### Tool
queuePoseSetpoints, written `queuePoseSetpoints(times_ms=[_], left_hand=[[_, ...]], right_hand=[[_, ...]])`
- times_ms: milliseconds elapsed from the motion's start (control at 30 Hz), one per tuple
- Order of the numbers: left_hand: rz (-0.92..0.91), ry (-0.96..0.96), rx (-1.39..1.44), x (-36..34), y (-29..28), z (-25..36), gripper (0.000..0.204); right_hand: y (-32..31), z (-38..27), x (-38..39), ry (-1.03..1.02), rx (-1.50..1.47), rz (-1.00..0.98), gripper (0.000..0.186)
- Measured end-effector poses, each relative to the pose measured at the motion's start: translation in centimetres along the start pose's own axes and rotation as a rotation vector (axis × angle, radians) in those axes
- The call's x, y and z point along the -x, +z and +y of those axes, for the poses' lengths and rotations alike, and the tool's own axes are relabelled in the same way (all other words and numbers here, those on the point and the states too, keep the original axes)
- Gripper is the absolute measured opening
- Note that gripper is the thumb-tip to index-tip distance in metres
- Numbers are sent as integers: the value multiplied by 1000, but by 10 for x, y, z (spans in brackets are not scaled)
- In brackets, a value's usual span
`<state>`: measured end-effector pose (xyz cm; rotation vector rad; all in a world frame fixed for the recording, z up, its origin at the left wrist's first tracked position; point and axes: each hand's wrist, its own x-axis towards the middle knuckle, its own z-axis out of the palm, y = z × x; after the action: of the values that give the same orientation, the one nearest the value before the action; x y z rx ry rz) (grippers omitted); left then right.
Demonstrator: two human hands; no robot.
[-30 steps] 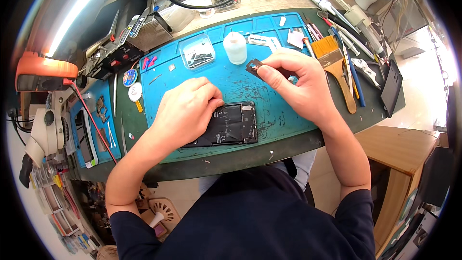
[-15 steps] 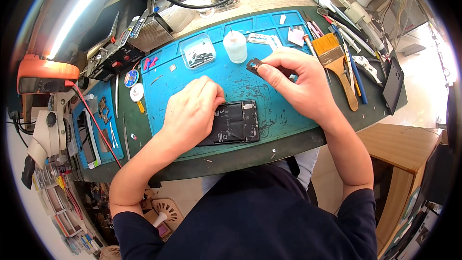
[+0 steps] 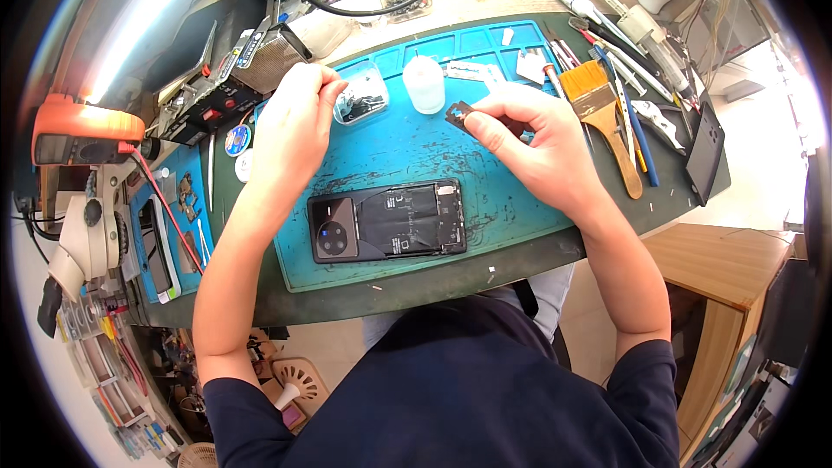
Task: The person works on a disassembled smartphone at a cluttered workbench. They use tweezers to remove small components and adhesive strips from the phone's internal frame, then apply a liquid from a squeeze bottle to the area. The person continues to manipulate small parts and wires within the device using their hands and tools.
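Observation:
A smartphone [image 3: 407, 224] lies on the blue mat with its back panel partly off. The black battery and inner parts show, and the round camera bump is at its left end. My right hand [image 3: 533, 143] pinches a dark, notched razor blade [image 3: 458, 115] above the mat, right of a white-capped bottle [image 3: 423, 87]. My left hand [image 3: 299, 117] is raised at the left edge of a clear plastic box [image 3: 364, 95] with small dark parts inside. Its thumb and fingers are pressed together; whatever may be between them is too small to make out.
A wide brush [image 3: 598, 95], pens and tweezers crowd the right of the blue mat [image 3: 373, 152]. An orange multimeter [image 3: 87, 134] and microscope arm stand at far left. A black cable [image 3: 355, 10] loops over the back. A wooden cabinet [image 3: 719, 260] is beside the bench.
My left hand has lifted off the phone and moved up and left to the clear box, uncovering the phone's camera end. My right hand stays nearly still with the razor blade.

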<state>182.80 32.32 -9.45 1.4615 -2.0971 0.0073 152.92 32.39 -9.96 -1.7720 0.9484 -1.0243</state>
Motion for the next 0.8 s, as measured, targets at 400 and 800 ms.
queuePoseSetpoints(times_ms=[400, 800], left_hand=[[-103, -148, 38, 12, -22, 26, 13], [-240, 166, 216, 81, -10, 134, 33]], right_hand=[[-5, -3, 2, 6, 74, -81, 14], [-4, 3, 48, -62, 334, -29, 18]])
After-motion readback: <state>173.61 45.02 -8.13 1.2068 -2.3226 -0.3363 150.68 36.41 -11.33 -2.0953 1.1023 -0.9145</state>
